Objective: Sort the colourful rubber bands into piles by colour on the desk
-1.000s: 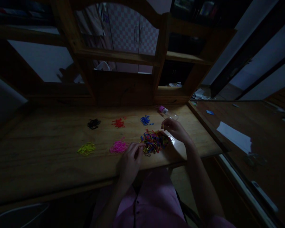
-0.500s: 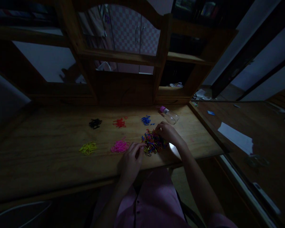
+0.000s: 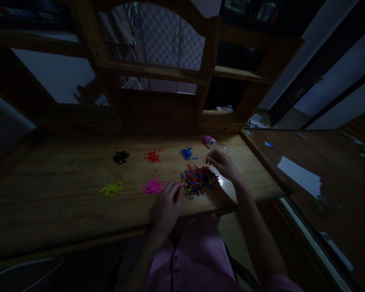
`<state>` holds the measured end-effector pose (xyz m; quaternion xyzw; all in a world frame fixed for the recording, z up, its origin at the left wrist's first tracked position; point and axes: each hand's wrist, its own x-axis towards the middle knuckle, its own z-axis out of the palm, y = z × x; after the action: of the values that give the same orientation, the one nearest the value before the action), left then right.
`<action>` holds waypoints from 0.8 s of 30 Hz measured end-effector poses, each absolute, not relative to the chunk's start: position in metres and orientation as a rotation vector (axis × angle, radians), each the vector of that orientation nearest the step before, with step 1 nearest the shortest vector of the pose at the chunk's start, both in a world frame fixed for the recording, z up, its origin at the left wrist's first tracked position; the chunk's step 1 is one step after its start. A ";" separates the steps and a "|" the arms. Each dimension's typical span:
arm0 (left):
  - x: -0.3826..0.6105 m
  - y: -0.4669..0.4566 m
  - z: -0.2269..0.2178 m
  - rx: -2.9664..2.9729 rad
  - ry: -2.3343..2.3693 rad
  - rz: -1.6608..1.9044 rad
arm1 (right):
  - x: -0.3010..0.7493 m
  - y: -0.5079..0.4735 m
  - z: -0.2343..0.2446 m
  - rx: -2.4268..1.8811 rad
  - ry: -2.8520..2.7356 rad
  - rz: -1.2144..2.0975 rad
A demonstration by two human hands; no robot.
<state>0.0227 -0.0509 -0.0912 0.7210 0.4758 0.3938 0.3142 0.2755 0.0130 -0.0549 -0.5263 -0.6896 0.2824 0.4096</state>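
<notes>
A mixed heap of coloured rubber bands (image 3: 197,181) lies on the wooden desk. My right hand (image 3: 221,163) is above the heap's far right side, pinching a yellow rubber band (image 3: 208,160) between thumb and fingers. At the heap's left edge, my left hand (image 3: 170,198) has thumb and forefinger pressed together; what they hold, if anything, is too small to tell. Single-colour piles lie to the left and beyond: pink bands (image 3: 153,186), yellow bands (image 3: 111,189), black bands (image 3: 121,157), red bands (image 3: 152,156) and blue bands (image 3: 186,153).
A clear bottle with a purple cap (image 3: 215,143) lies behind my right hand. The desk (image 3: 63,178) backs onto a wooden shelf unit (image 3: 158,73). On a lower brown surface to the right are white paper (image 3: 301,176) and a blue card (image 3: 269,144).
My right hand has lifted from the heap and moved slightly away and to the right, with a yellow rubber band now visible in its fingers. My left hand has stayed in place.
</notes>
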 end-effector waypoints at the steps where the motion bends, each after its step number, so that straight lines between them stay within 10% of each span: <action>1: 0.023 -0.051 -0.091 1.900 1.254 1.038 | 0.278 0.013 -0.053 -1.330 -1.724 0.735; 24: 0.023 -0.051 -0.091 1.905 1.242 1.017 | 0.290 -0.076 -0.066 -1.616 -1.807 0.580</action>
<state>0.0225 -0.0506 -0.0912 0.7246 0.4725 0.3869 0.3195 0.2905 -0.0759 -0.0656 -0.6146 -0.6870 0.2204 0.3188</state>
